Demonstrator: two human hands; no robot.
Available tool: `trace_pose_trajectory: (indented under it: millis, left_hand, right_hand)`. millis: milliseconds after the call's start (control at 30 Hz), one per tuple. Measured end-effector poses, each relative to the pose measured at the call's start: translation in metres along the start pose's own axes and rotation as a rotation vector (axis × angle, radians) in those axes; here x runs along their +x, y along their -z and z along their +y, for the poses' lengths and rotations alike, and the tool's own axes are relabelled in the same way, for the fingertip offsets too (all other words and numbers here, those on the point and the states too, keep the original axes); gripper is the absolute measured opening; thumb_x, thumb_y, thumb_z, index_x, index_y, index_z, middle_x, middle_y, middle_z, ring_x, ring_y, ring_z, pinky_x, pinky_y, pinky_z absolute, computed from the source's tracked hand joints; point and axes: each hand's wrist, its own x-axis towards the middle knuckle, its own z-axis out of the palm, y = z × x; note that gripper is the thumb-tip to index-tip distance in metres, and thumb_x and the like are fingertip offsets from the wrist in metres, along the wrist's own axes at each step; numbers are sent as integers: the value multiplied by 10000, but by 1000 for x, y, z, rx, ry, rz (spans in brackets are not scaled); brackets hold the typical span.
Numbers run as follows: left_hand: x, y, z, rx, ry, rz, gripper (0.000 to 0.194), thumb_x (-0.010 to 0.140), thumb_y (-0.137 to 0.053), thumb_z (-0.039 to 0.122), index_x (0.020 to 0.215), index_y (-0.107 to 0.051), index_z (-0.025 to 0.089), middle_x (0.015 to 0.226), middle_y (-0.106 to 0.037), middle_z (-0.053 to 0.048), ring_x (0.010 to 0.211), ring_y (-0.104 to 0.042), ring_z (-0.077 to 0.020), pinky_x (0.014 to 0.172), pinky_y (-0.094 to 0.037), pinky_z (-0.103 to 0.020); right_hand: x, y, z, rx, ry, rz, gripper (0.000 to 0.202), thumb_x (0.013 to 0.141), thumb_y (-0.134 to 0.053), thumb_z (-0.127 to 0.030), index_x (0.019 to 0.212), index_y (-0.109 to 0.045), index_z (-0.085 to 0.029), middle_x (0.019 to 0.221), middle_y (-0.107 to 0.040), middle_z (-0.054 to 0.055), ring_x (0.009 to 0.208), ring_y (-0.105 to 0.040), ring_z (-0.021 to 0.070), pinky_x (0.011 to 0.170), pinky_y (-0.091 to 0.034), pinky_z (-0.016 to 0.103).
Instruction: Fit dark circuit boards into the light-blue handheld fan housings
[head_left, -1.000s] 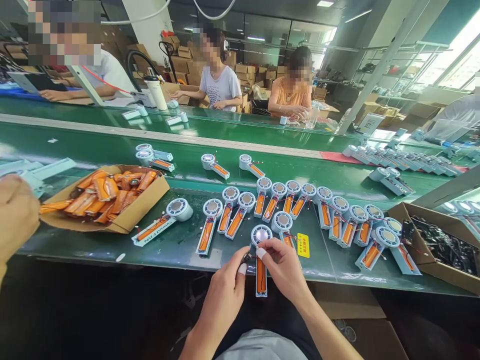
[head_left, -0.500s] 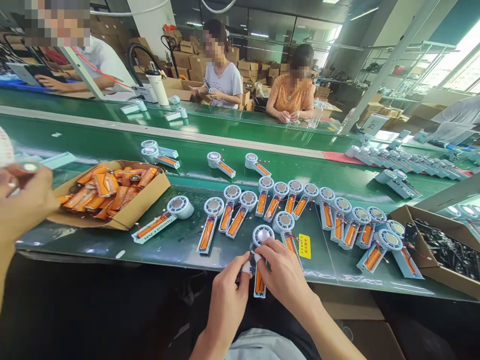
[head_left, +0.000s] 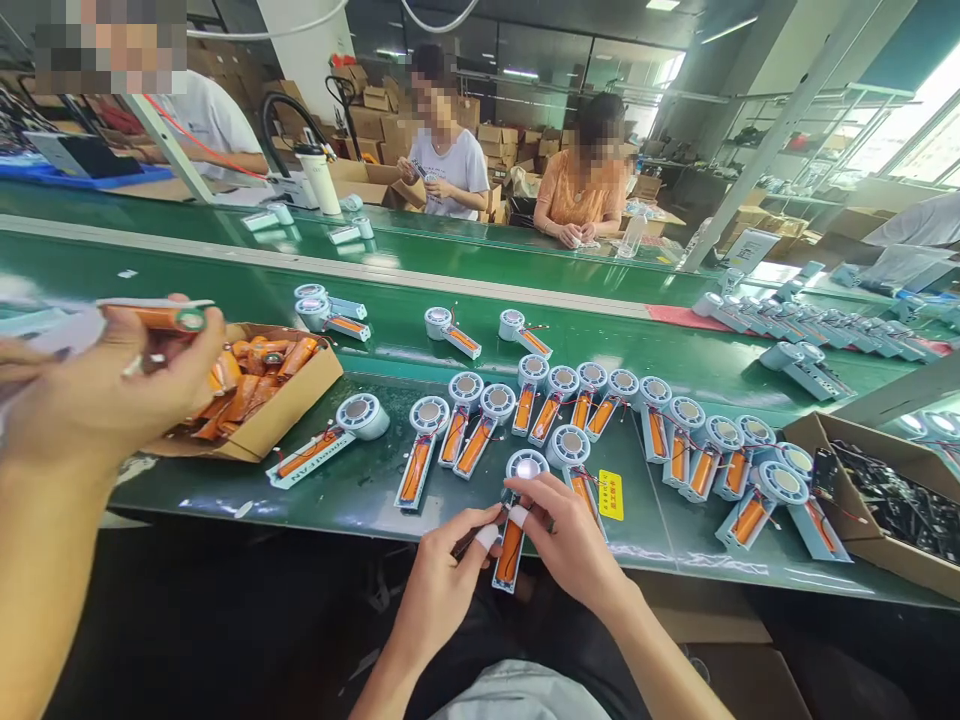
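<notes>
An opened handheld fan (head_left: 509,552), with an orange battery in its handle and a round head, tilts at the bench's front edge. My right hand (head_left: 564,522) is closed on it just below the head, white covers on the fingertips. To the left of the handle, my left hand (head_left: 450,560) is closed in a pinch near the fan's neck; a small dark bit shows at its fingertips, too hidden to name. Behind the right hand lies another opened fan (head_left: 570,446) with thin wires, beside a yellow label (head_left: 611,495).
Several more opened fans (head_left: 555,400) stand in rows on the green bench (head_left: 315,515). A carton of orange batteries (head_left: 296,410) is on the left, with a co-worker's hand (head_left: 112,370) holding a battery before it. A carton of black parts (head_left: 885,490) stands right. People sit across the conveyor.
The fan's handle end has swung left, and my left hand has shifted slightly left and down. The co-worker's hand has come in from the left with a battery, covering part of the carton.
</notes>
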Motion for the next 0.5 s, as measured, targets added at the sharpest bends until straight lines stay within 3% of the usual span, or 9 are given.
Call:
trace_pose_trajectory:
  millis: [133,300,400,500]
  left_hand:
    - [4,6,0,-20,-11,-68,311,865,-593,365,1060,-766,196,866,-767,-52,685,-705,-177,637,-593,-272]
    - [8,7,-2,-47,7,-86,306,863,-603,361,1060,-768,193,962,-781,-72,718,-718,-186,665,-600,-282]
    - [4,2,3,20,-23,-70,331,899,-567,375,1122,-750,212,1113,-768,-84,946,-731,-238,852,-597,-339]
    - [-8,-3,13,88,-56,-90,412,970,-468,441,1274,-678,258,1316,-693,-70,1229,-624,-273,1059,-492,-409]
  right_hand:
    - [5,8,-2,112,-12,-90,257,935,-554,-129,1033,-764,-242,947,-644,37,859,-640,167,734,-503,260]
    - [3,1,0,122,-47,-29,225,933,-580,-180,1008,-779,-251,923,-620,39,831,-626,171,691,-497,260]
    - [-1,1,0,33,-46,21,255,960,-538,-228,1067,-768,-247,903,-613,53,822,-617,186,721,-494,293]
    - [-7,10,-4,76,-151,-29,278,977,-528,-331,1121,-739,-220,837,-644,49,779,-615,194,705,-488,301]
